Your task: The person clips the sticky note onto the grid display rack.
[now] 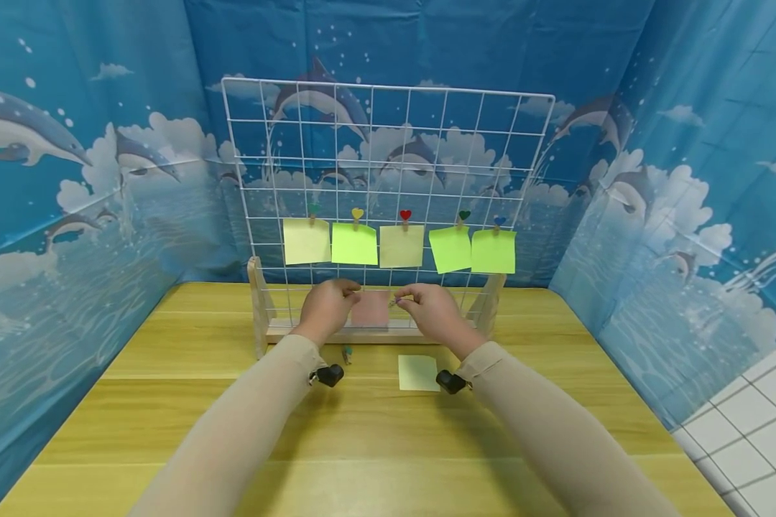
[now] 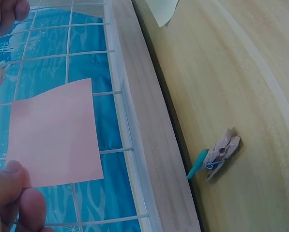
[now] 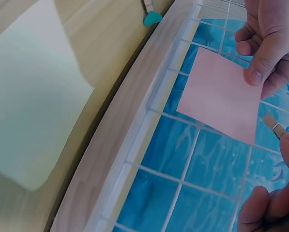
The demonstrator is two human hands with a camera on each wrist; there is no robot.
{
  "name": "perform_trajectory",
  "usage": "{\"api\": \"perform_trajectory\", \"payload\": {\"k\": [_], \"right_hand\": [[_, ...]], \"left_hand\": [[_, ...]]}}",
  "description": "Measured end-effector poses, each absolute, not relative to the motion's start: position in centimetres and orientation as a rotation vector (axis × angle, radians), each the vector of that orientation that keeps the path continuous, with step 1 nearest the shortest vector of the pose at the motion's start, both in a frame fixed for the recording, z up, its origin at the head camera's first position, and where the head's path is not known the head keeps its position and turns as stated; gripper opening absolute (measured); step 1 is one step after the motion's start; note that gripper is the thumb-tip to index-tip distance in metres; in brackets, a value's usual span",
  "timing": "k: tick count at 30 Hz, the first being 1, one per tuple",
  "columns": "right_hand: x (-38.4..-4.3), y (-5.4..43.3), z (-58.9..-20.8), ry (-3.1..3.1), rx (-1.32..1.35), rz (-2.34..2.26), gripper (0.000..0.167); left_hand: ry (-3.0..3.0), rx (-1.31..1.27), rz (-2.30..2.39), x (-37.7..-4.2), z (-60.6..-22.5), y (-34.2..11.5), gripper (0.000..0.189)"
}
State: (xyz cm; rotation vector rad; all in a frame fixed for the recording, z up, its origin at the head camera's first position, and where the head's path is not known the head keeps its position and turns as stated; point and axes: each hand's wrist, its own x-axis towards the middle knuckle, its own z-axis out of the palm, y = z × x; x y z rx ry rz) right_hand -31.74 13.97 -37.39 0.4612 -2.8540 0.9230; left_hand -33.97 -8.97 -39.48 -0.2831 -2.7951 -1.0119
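Note:
My left hand (image 1: 326, 309) pinches a pink sticky note (image 1: 371, 310) by its edge, thumb in front. The note is upright before the lower part of a white wire grid (image 1: 388, 87). To its right, my right hand (image 1: 435, 312) pinches a small wooden clothespin (image 3: 276, 125) with a bit of purple at the fingertips. In the right wrist view the clothespin is close to the note but apart from it. Another clothespin with a teal top (image 2: 220, 153) lies on the table, and a pale yellow note (image 1: 417, 373) lies near my right wrist.
Above the hands, a row of yellow and green notes (image 1: 354, 244) hangs on the grid from clothespins with coloured hearts, such as a red one (image 1: 405, 215). The grid stands in a wooden base (image 1: 375, 336) on a wooden table (image 1: 375, 445). A dolphin-print curtain (image 1: 427, 36) surrounds the table.

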Motion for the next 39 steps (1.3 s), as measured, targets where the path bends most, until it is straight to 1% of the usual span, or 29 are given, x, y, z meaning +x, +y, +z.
{"api": "perform_trajectory", "payload": {"k": [9, 20, 28, 39], "right_hand": [[-32.9, 12.6, -37.9, -2.792, 0.392, 0.995, 0.028], [-33.4, 11.2, -38.1, -2.738, 0.339, 1.084, 0.027], [-33.9, 10.6, -38.5, -2.748, 0.336, 1.035, 0.027], [-34.0, 9.9, -38.4, -2.744, 0.358, 0.965, 0.025]], "left_hand": [[-2.787, -0.268, -0.971, -33.7, -39.3, -8.8, 0.030], [-2.786, -0.259, -0.927, -33.6, -39.2, -8.7, 0.029], [-2.776, -0.229, -0.925, -33.6, -39.8, -8.6, 0.027], [-2.774, -0.245, -0.905, -33.4, -39.6, -8.5, 0.026]]}}
